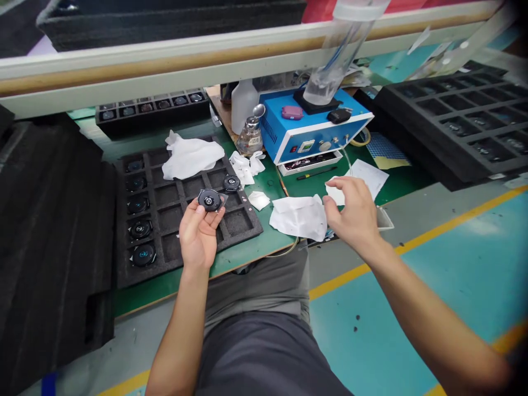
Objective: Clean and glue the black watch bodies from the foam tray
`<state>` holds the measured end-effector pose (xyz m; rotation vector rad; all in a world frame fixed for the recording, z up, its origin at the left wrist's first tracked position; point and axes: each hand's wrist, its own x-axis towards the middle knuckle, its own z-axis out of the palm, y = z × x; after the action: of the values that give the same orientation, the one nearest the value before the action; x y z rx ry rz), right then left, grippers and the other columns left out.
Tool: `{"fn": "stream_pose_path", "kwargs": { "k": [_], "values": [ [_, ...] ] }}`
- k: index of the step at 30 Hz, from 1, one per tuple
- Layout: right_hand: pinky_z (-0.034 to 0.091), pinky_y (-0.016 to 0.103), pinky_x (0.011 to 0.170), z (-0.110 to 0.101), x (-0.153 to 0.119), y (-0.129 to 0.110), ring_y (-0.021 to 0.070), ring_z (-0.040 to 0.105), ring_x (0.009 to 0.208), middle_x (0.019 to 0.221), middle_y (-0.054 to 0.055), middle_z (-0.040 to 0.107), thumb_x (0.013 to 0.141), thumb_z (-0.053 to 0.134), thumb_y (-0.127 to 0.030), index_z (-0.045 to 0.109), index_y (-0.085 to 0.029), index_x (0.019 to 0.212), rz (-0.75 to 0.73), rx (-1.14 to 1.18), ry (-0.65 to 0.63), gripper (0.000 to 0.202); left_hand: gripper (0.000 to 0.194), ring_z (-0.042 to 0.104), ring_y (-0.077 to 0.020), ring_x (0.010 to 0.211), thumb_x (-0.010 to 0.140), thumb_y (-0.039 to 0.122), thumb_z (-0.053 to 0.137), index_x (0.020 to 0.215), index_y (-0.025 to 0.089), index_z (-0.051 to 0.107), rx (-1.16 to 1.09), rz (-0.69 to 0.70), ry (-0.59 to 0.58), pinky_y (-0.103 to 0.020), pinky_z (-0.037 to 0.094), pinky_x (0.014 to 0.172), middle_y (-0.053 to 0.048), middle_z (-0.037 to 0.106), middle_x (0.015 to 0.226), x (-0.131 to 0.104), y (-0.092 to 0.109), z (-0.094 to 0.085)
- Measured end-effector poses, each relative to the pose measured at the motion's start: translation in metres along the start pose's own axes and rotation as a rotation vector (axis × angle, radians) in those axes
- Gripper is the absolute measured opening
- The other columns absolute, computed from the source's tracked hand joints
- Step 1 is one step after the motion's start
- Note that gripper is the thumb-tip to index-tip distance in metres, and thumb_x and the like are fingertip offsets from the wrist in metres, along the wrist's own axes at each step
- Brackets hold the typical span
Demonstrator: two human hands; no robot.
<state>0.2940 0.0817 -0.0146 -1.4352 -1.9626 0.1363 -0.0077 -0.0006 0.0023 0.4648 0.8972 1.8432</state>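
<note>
My left hand holds a round black watch case at its fingertips, dark disc side up, over a black foam tray. Similar watch cases sit in the tray's left column, and another watch case lies near its right side. A crumpled white cloth covers part of the tray's far end. To the right, my right hand is raised with thumb and forefinger curved and a gap between their tips; nothing shows held there. White paper lies behind those fingers. Nearby is a flat white cloth.
A blue box-shaped machine carries a clear tube. Left of it stand a glass pump bottle and a white bottle. Stacked black foam rises at left; another foam tray is at right. A shelf rail crosses above.
</note>
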Motion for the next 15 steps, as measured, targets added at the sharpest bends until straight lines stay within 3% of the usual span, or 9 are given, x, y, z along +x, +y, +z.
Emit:
{"fn": "stream_pose_path", "kwargs": {
  "k": [3,6,10,15],
  "values": [
    [0.046,0.048,0.089,0.004,0.004,-0.021,0.035,0.056,0.117,0.127,0.016,0.065,0.093,0.057,-0.027,0.067,-0.021,0.119,-0.35,-0.203,-0.184,0.029,0.023,0.076,-0.0231,0.106,0.081,0.029,0.077,0.1,0.02,0.069,0.002,-0.007,0.005,-0.035,0.059,0.095,-0.006,0.08,0.105,-0.001,-0.001,0.0],
    [0.042,0.045,0.078,0.016,0.012,-0.034,0.0344,0.055,0.106,0.116,0.015,0.069,0.095,0.057,-0.026,0.073,-0.019,0.109,-0.468,-0.379,-0.38,0.023,0.022,0.076,-0.0231,0.104,0.081,0.028,0.076,0.1,0.02,0.069,-0.019,-0.004,0.006,-0.034,0.06,0.093,-0.006,0.08,0.105,-0.001,-0.003,0.0],
    [0.039,0.043,0.073,0.026,0.026,-0.034,0.0323,0.056,0.095,0.101,0.015,0.071,0.097,0.05,-0.025,0.074,-0.017,0.09,-0.396,-0.401,-0.401,0.026,0.023,0.076,-0.0226,0.103,0.081,0.027,0.075,0.101,0.02,0.068,-0.033,0.0,0.011,-0.034,0.06,0.092,-0.005,0.079,0.104,-0.002,-0.004,-0.002],
    [0.043,0.038,0.072,0.021,0.047,-0.026,0.0261,0.063,0.082,0.087,0.009,0.074,0.089,0.057,-0.027,0.072,-0.02,0.087,-0.125,-0.099,-0.36,0.017,0.025,0.076,-0.0223,0.102,0.08,0.029,0.076,0.102,0.02,0.066,-0.02,0.004,0.021,-0.035,0.06,0.094,-0.004,0.079,0.104,-0.001,-0.005,-0.002]
  ]
}}
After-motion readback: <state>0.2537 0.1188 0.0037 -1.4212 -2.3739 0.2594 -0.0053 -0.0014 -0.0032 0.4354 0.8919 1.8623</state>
